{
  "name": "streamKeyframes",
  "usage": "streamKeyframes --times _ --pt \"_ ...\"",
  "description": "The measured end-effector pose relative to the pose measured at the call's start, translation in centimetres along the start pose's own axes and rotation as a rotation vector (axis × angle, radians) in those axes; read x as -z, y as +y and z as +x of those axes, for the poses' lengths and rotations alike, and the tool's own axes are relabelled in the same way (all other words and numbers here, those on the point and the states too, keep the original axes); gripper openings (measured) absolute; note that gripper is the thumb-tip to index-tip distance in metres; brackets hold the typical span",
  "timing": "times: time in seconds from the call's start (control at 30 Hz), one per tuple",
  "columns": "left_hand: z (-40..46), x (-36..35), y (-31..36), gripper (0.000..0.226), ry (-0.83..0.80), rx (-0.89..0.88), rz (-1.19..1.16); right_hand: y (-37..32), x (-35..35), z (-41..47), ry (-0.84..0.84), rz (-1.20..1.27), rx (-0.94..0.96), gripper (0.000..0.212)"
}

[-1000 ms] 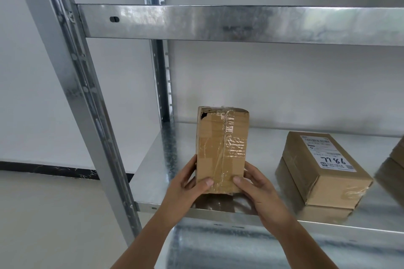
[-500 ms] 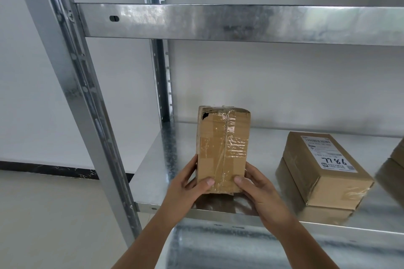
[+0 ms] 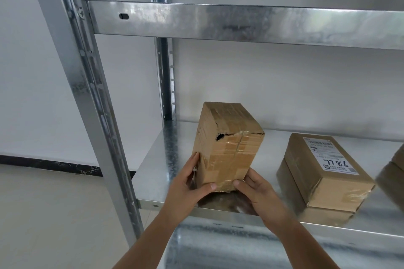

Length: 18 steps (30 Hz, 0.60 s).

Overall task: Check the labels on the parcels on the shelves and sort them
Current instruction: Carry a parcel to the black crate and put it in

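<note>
Centre frame, the taped parcel (image 3: 227,148) tips on the shelf (image 3: 153,159); left hand (image 3: 188,183) and right hand (image 3: 258,192) grip its base, fingers curled round; no label shows, so best roll it slowly

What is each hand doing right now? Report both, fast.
Left hand: grips the taped cardboard parcel at its lower left.
Right hand: grips the same parcel's lower right.

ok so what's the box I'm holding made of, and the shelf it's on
The held box looks like brown corrugated cardboard, matte, wrapped in glossy clear tape that catches the light; a torn hole near one edge shows a ragged paper-like break. The shelf appears to be galvanised steel: silvery, mottled with a spangled pattern, and reflective enough to mirror the box and hands.
</note>
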<state>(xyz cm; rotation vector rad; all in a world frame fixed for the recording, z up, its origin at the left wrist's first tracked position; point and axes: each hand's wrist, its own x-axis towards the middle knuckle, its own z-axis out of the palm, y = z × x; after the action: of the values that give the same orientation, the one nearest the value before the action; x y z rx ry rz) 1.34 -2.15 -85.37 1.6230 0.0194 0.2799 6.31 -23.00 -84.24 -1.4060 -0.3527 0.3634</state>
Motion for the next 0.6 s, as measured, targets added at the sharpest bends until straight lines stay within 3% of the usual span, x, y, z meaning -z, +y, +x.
streamKeyframes --times 0.6 --pt "-0.2 0.2 1.3 0.076 -0.049 0.009 -0.011 -1.5 -0.8 -0.7 -0.002 -0.026 -0.008 0.037"
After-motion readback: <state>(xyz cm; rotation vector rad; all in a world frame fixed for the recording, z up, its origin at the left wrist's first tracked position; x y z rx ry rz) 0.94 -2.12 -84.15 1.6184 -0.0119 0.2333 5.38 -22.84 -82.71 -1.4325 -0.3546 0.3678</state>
